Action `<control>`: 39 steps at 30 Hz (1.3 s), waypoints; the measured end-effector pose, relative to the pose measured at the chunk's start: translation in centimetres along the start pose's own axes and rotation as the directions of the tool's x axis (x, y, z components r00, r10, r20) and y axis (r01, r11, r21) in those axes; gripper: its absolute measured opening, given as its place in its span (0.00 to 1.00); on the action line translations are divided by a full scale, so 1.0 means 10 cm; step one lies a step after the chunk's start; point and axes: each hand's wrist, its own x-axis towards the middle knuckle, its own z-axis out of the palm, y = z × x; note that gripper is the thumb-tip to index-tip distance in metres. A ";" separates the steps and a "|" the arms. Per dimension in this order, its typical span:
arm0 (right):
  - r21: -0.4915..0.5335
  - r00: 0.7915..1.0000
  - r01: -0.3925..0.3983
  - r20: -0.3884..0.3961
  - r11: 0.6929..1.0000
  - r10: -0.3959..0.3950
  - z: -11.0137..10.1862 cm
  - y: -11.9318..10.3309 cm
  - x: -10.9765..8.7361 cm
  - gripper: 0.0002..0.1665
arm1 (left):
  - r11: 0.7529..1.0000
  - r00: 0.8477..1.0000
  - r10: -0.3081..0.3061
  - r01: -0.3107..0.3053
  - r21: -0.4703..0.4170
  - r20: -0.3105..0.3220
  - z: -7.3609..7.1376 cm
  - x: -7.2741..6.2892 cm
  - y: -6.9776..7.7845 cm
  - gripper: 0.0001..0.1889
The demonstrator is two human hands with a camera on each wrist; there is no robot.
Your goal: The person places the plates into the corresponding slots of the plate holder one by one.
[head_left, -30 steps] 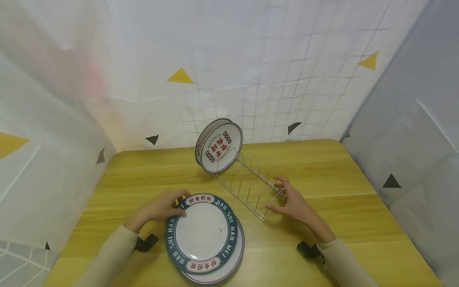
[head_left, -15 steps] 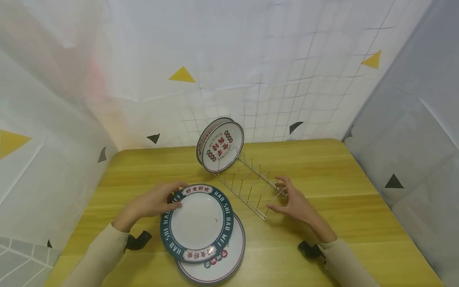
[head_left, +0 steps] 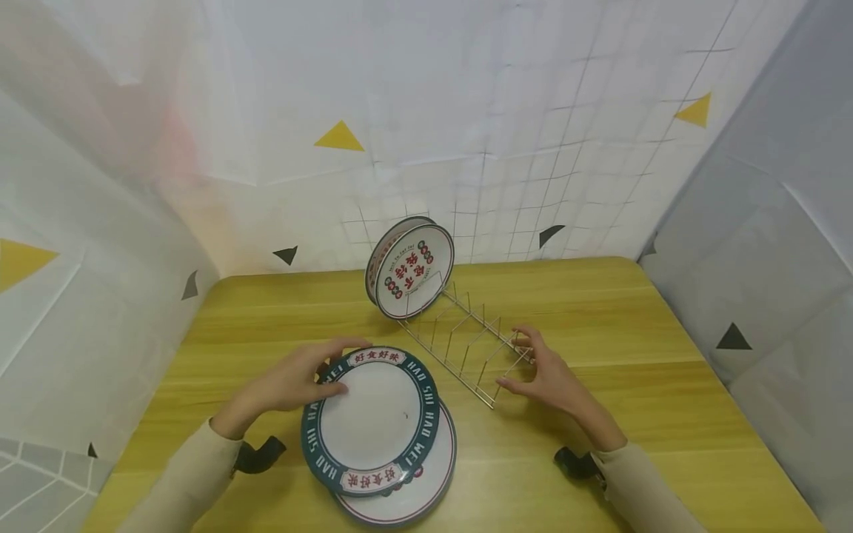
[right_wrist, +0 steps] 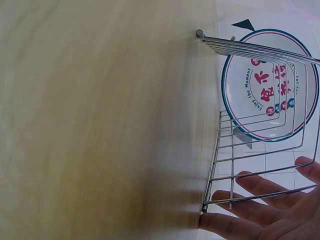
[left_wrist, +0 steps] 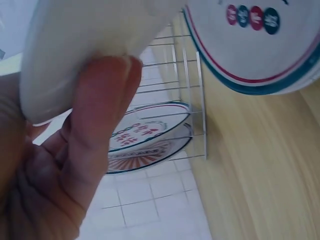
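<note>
My left hand [head_left: 289, 381] pinches a green-rimmed white plate [head_left: 373, 418] at its upper left edge, thumb on top. That plate overlaps a stack of white plates [head_left: 433, 477]; in the left wrist view its pale edge lies against the thumb [left_wrist: 102, 95]. At the near end of a wire plate rack [head_left: 445, 363], my right hand [head_left: 549, 377] grips with thumb and fingers on either side. The right wrist view shows its fingers [right_wrist: 260, 212] against the end wires. Two plates stand on edge in the rack's far end, the front plate [head_left: 416, 270] partly covering the rear one.
The wooden table [head_left: 666, 429] meets a white sheet [head_left: 426, 111] with grid lines behind the rack. More sheeting [head_left: 780, 244] encloses the right side, and the left is enclosed too. Several wire slots lie between the standing plates and my right hand.
My left hand shifted the green-rimmed plate left and away, then slightly back right, baring more of the stack's top plate. My right hand and the rack stayed in place.
</note>
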 end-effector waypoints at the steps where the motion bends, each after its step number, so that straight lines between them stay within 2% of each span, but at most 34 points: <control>1: -0.001 1.000 -0.001 -0.001 1.000 0.001 0.00 0.00 0.00 0.55 | 1.000 1.000 0.015 -0.015 -0.002 -0.011 -0.02 0.00 0.01 0.37; 8: -0.008 1.000 0.004 -0.003 1.000 -0.004 -0.01 0.01 0.00 0.55 | 0.997 0.992 0.073 -0.072 0.008 -0.104 -0.20 0.04 0.08 0.34; 10: -0.012 1.000 0.007 -0.005 1.000 -0.007 -0.02 0.01 0.01 0.55 | 0.995 0.983 0.095 -0.097 -0.002 -0.159 -0.30 0.08 0.12 0.34; 12: -0.015 1.000 0.010 -0.006 1.000 -0.010 -0.03 0.01 0.01 0.55 | 0.992 0.963 0.128 -0.128 0.012 -0.237 -0.42 0.14 0.16 0.33; 14: -0.012 1.000 0.007 -0.006 1.000 -0.007 -0.05 0.02 0.01 0.55 | 0.985 0.927 0.171 -0.158 0.067 -0.333 -0.55 0.22 0.21 0.33; 15: -0.014 1.000 0.009 -0.006 1.000 -0.009 -0.05 0.02 0.02 0.55 | 0.981 0.903 0.191 -0.166 0.096 -0.384 -0.60 0.27 0.23 0.33; 18: -0.014 1.000 0.012 -0.008 1.000 -0.012 -0.08 0.03 0.02 0.56 | 0.963 0.813 0.254 -0.164 0.213 -0.524 -0.77 0.47 0.31 0.33; 21: -0.012 1.000 0.014 -0.013 1.000 -0.014 -0.09 0.04 0.02 0.55 | 0.945 0.728 0.303 -0.148 0.290 -0.615 -0.89 0.73 0.40 0.33; 22: -0.007 1.000 0.013 -0.014 1.000 -0.013 -0.10 0.04 0.02 0.55 | 0.939 0.705 0.318 -0.143 0.312 -0.634 -0.92 0.82 0.43 0.33; 24: -0.002 1.000 0.014 -0.013 1.000 -0.014 -0.10 0.04 0.02 0.55 | 0.931 0.670 0.340 -0.138 0.339 -0.660 -0.95 1.00 0.46 0.32; 26: 0.010 1.000 0.017 -0.007 1.000 -0.017 -0.10 0.04 0.02 0.55 | 0.925 0.652 0.355 -0.140 0.355 -0.669 -0.95 1.15 0.47 0.31; 27: 0.016 1.000 0.016 -0.005 1.000 -0.016 -0.09 0.03 0.02 0.55 | 0.924 0.649 0.357 -0.139 0.357 -0.671 -0.94 1.23 0.46 0.31; 29: 0.025 1.000 0.018 0.002 1.000 -0.018 -0.08 0.03 0.01 0.54 | 0.925 0.657 0.353 -0.140 0.353 -0.666 -0.90 1.34 0.42 0.30; 33: 0.028 1.000 0.017 0.008 0.999 -0.017 -0.03 0.03 0.00 0.54 | 0.931 0.685 0.336 -0.138 0.337 -0.647 -0.80 1.46 0.34 0.30; 39: 0.013 1.000 0.021 -0.002 1.000 -0.021 0.00 0.03 -0.01 0.55 | 0.937 0.723 0.322 -0.148 0.318 -0.611 -0.68 1.56 0.31 0.30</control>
